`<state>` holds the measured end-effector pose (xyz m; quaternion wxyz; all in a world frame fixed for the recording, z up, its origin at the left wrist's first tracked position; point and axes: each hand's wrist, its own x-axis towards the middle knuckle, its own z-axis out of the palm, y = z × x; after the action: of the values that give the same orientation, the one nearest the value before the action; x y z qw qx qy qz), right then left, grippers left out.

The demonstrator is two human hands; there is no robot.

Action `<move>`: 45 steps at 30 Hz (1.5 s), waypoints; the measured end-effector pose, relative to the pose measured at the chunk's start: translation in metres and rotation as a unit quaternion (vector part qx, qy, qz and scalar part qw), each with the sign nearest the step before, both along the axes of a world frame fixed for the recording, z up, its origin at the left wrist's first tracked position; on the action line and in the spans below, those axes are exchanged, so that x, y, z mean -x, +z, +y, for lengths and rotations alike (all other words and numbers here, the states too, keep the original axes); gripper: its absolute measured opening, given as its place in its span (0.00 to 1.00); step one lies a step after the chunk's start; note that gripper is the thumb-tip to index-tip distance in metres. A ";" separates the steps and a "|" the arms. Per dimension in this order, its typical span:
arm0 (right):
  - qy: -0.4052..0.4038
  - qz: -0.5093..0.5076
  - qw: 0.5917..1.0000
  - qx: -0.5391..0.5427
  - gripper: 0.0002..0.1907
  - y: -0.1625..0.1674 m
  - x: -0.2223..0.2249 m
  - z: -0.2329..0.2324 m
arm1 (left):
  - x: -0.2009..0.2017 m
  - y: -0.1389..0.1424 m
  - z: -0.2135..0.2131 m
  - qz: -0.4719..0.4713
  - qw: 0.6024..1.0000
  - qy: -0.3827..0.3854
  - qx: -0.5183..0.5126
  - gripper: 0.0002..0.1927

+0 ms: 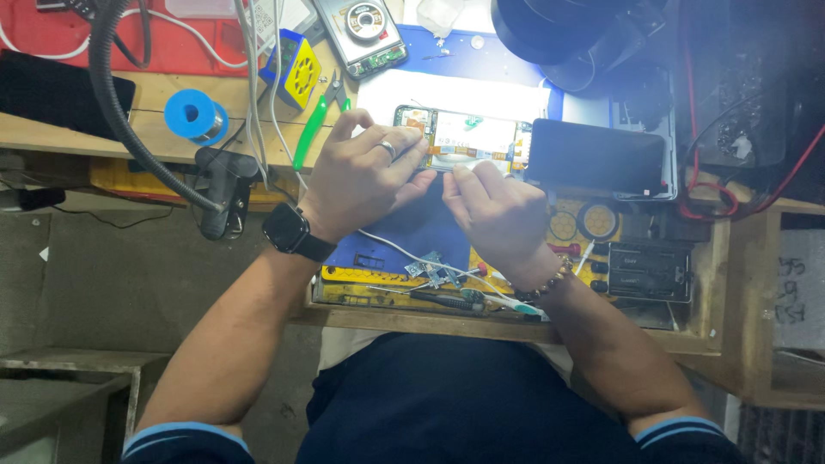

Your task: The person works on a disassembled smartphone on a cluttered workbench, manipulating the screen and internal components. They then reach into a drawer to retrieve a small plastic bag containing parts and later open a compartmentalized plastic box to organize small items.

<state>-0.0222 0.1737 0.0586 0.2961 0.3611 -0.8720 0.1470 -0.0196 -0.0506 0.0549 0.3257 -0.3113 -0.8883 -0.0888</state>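
An opened phone [468,137] with its insides showing lies on a blue work mat [412,228] under bright light. My left hand [365,176], with a ring and a dark wristwatch, rests its fingers on the phone's near left edge. My right hand [494,210], with a bead bracelet, has its fingers curled and its thumb pressed at the phone's near edge beside the left thumb. Whether either hand pinches a small part is hidden by the fingers.
A dark phone screen [597,155] lies right of the open phone. Green-handled cutters [316,120], a blue solder spool [191,113], a yellow-blue box [296,67] and cables lie at the left. Small parts and tweezers [447,283] sit near the bench's front edge.
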 end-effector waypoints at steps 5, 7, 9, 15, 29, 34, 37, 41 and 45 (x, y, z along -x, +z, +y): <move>0.001 0.005 1.000 0.001 0.05 0.000 0.001 -0.001 | 0.003 0.000 0.002 0.013 0.999 0.007 0.031 0.16; 0.002 0.009 1.000 0.001 0.06 0.001 0.001 -0.001 | 0.003 0.000 0.002 0.010 0.999 0.006 0.030 0.16; 0.007 0.012 1.000 0.002 0.06 0.001 0.002 -0.002 | 0.002 0.002 0.003 0.011 0.999 0.011 0.033 0.16; 0.017 -0.008 1.000 0.020 0.09 -0.001 0.001 0.002 | 0.002 0.014 0.010 -0.008 0.999 -0.001 0.037 0.14; 0.046 -0.021 0.997 0.052 0.07 0.011 -0.002 0.016 | 0.002 0.027 0.016 -0.011 0.998 -0.008 0.068 0.13; 0.091 -0.026 0.995 0.016 0.16 0.033 0.017 0.082 | -0.001 0.025 0.017 -0.014 0.997 0.007 0.070 0.13; 0.017 -0.177 0.983 0.055 0.43 0.042 0.030 0.130 | -0.002 0.023 0.017 -0.007 0.998 0.011 0.067 0.13; 0.000 -0.208 0.978 0.006 0.54 0.042 0.042 0.160 | -0.003 0.021 0.017 -0.004 0.997 0.020 0.071 0.13; -0.018 -0.231 0.972 -0.028 0.54 0.036 0.045 0.165 | -0.005 0.020 0.016 -0.006 0.998 0.024 0.066 0.13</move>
<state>-0.0674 0.3386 0.0947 0.0796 0.3094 -0.9269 0.1968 -0.0146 -0.0342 0.0745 0.3014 -0.3099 -0.9014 -0.0239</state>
